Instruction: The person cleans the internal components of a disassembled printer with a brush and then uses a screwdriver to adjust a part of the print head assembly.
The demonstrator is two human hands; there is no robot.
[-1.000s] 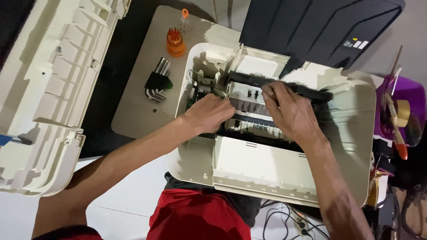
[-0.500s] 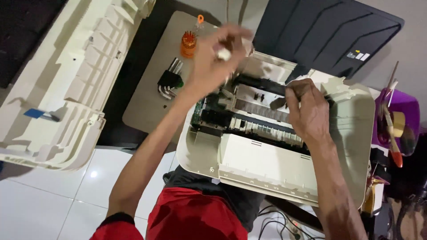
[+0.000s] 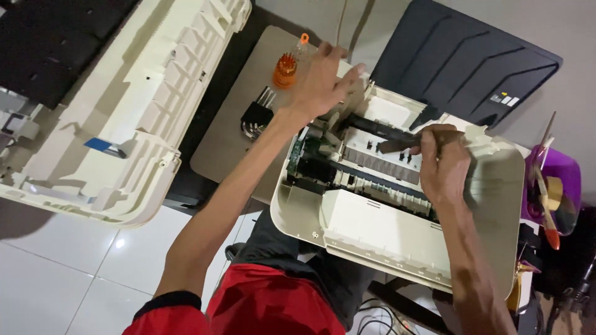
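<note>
- Cream top cover (image 3: 118, 124), removed, lies inner side up on the floor well left of the printer body (image 3: 385, 229); set aside so the mechanism is open to reach.
- Hex key set (image 3: 256, 115) and orange bit holder (image 3: 285, 69) rest on a beige panel (image 3: 217, 155) just left of the printer body, tools within arm's range.
- Left hand (image 3: 320, 77) is raised over the printer body's far-left corner, near the bit holder, fingers loosely spread; whether it has anything in its grasp I cannot tell.
- Right hand (image 3: 442, 162) rests on the printer body's open centre, fingers curled around a dark bar-like part (image 3: 397, 144), steadying it over the grey ribbed guide.
- Purple container (image 3: 555, 186) with brushes stands right of the printer body.
</note>
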